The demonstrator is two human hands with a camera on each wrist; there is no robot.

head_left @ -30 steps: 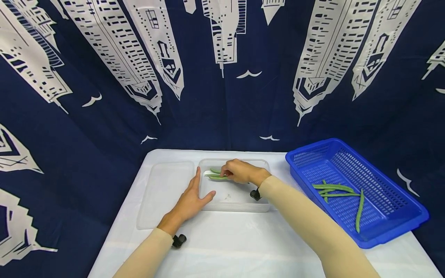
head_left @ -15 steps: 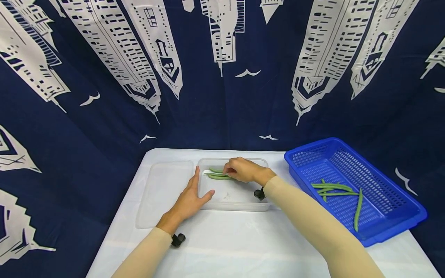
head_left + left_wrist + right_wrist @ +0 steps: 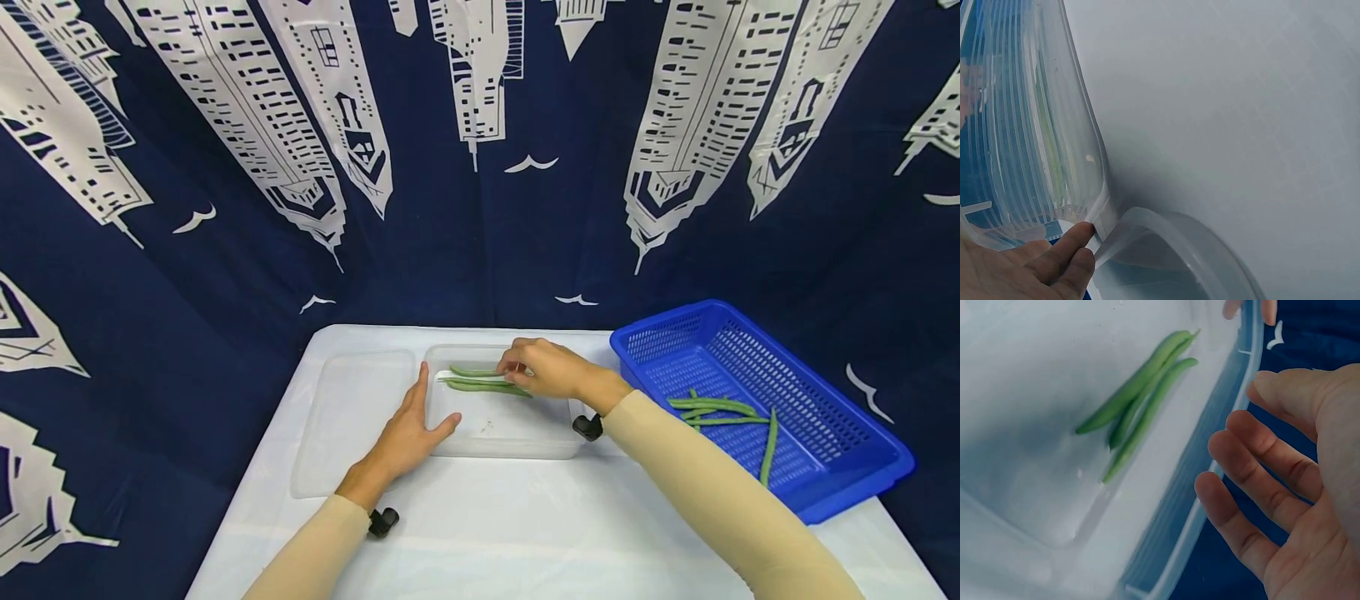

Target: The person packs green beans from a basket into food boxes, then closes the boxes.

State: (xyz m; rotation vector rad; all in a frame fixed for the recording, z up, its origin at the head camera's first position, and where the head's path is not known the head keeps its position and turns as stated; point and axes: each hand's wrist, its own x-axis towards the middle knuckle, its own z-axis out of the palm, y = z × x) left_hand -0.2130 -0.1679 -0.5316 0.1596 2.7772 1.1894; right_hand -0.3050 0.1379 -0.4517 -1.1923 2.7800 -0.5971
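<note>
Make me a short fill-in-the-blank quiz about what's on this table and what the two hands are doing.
1. The green beans by the right hand lie in a clear plastic ____.
2. The basket holding more beans is ____ in colour.
3. The left hand rests flat against the container's ____ side.

Missing words: container; blue; left

Open room above the clear container [image 3: 504,437], blue basket [image 3: 840,433] just right, lid [image 3: 352,417] left.
</note>
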